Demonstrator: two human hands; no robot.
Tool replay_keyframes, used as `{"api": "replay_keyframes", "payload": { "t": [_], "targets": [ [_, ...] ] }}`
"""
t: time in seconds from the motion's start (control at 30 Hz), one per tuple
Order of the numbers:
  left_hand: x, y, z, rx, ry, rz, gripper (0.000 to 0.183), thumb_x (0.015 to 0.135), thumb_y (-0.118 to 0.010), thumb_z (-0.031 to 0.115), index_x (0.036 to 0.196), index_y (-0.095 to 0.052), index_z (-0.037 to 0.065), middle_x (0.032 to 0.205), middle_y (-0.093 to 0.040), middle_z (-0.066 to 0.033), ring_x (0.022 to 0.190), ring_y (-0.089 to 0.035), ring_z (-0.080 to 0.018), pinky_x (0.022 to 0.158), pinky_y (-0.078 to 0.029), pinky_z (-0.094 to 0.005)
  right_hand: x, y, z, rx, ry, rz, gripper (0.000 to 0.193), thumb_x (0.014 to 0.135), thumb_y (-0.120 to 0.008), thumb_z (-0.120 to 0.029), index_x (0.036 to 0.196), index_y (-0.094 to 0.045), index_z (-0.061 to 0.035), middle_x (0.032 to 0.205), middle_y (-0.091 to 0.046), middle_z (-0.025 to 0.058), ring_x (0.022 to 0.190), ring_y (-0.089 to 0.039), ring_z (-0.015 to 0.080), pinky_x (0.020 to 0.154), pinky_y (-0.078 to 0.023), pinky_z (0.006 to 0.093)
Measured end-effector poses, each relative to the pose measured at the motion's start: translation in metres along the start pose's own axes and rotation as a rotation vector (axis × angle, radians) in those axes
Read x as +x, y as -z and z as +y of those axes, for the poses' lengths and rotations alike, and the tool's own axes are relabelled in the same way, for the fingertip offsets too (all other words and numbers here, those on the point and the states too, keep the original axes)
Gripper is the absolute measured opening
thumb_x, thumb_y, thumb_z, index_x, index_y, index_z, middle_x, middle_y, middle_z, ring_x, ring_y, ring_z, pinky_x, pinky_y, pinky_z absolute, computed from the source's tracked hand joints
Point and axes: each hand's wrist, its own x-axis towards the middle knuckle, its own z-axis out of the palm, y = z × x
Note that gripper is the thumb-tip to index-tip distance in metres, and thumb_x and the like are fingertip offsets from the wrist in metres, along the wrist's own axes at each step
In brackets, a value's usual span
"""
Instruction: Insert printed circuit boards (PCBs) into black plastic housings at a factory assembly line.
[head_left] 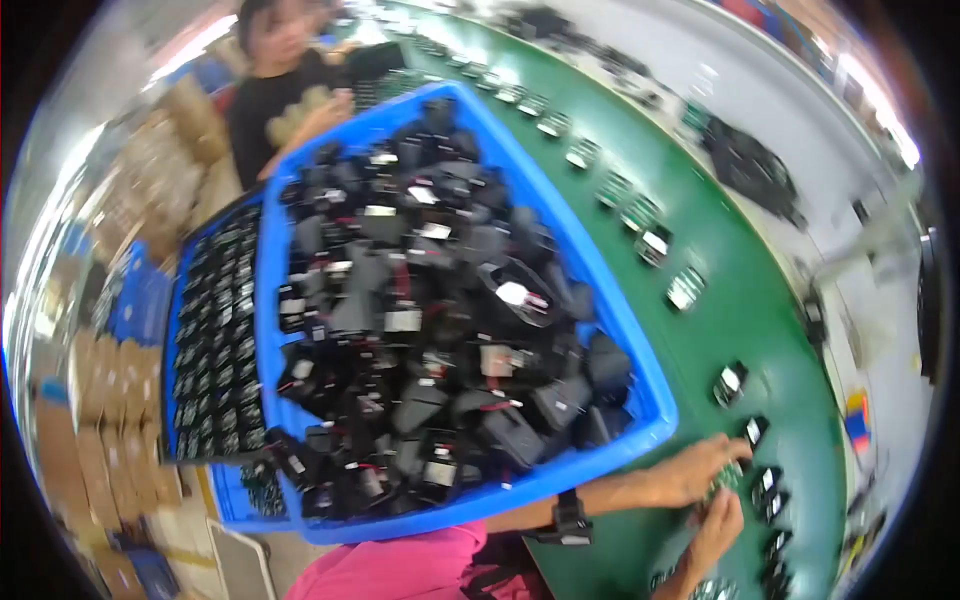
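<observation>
Both of my hands meet over the green table at the lower right. My left hand [695,470], its arm passing beside the large blue bin, pinches a small green circuit board [725,480]. From just below, my right hand [718,525] grips the same board with its fingers closed. A small black module with a white label [755,430] lies right beside my left fingertips. Several more black modules [768,495] line the table to the right of my hands. Part of the board is covered by my fingers.
A big blue bin [655,420] heaped with black plastic housings fills the middle. Left of it stands a black tray [215,335] of small boards. Circuit boards [640,212] run in a line along the green table [690,380]. Another person [285,100] stands at the upper left.
</observation>
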Motion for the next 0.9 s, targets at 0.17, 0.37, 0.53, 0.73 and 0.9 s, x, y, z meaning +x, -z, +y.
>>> {"api": "replay_keyframes", "payload": {
  "t": [0.17, 0.37, 0.53, 0.73, 0.9],
  "targets": [
    [-0.013, 0.031, -0.007, 0.131, -0.012, 0.085, 0.063, 0.088, -0.053, 0.006, 0.146, -0.031, -0.003, 0.139, -0.046, -0.0296, 0.126, -0.047, -0.0439, 0.108, -0.037, -0.0443, 0.0, -0.038, -0.013, -0.163, 0.042, -0.012, 0.036, 0.101, -0.051, -0.026, 0.071, -0.049, -0.0053, 0.063, -0.047, -0.0007, 0.056, -0.045, 0.0099, 0.05, -0.036, 0.027],
    [-0.011, 0.02, 0.01, 0.048, -0.025, 0.066, 0.052, 0.088, -0.049, -0.005, 0.139, -0.044, 0.007, 0.116, -0.059, -0.0236, 0.103, -0.06, -0.0394, 0.09, -0.048, -0.0419, 0.0, -0.028, -0.016, -0.271, 0.193, 0.162, 0.034, 0.098, -0.055, -0.018, 0.07, -0.052, 0.0006, 0.057, -0.051, 0.0017, 0.053, -0.043, 0.0085, 0.048, -0.033, 0.0292],
    [-0.01, 0.021, 0.016, -0.057, 0.018, -0.029, 0.051, 0.088, -0.049, -0.005, 0.138, -0.048, 0.008, 0.113, -0.06, -0.0213, 0.099, -0.061, -0.0357, 0.089, -0.048, -0.0382, -0.002, -0.024, -0.016, -0.352, 0.214, 0.199, 0.034, 0.098, -0.056, -0.017, 0.07, -0.052, 0.0019, 0.056, -0.05, 0.0047, 0.052, -0.04, 0.0097, 0.048, -0.032, 0.0315],
    [-0.008, 0.032, 0.015, -0.171, 0.013, -0.11, 0.047, 0.091, -0.051, -0.001, 0.137, -0.047, 0.005, 0.107, -0.062, -0.0165, 0.09, -0.062, -0.0216, 0.08, -0.05, -0.0329, -0.001, -0.024, -0.014, -0.454, 0.292, 0.247, 0.034, 0.098, -0.056, -0.017, 0.071, -0.052, 0.0025, 0.056, -0.05, 0.0095, 0.05, -0.04, 0.014, 0.048, -0.034, 0.0344],
    [-0.008, 0.033, 0.019, -0.104, 0.151, -0.157, 0.039, 0.096, -0.046, 0.006, 0.134, -0.047, 0.002, 0.107, -0.063, -0.0191, 0.093, -0.063, -0.0289, 0.085, -0.049, -0.0374, -0.001, -0.021, -0.014, -0.589, 0.343, 0.216, 0.034, 0.097, -0.057, -0.018, 0.071, -0.053, 0.0026, 0.057, -0.052, 0.0118, 0.05, -0.043, 0.0167, 0.048, -0.035, 0.0347]
  ]
}}
